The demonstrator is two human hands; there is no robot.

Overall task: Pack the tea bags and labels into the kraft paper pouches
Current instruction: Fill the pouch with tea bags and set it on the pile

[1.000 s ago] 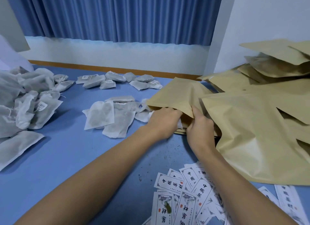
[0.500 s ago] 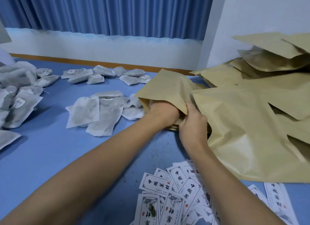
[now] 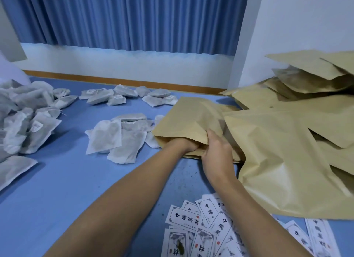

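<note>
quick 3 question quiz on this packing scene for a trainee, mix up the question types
1. True or false: the left hand is inside the mouth of the kraft pouch.
2. Fill in: the labels lie ____ to the person than the tea bags.
3. The right hand: a) grips the pouch's mouth edge, b) lifts a label, c) is open and idle.
Key: 1 true; 2 nearer; 3 a.

Bare blue table [image 3: 63,189] lies open between tea bags [image 3: 115,140] and labels [image 3: 201,228].
</note>
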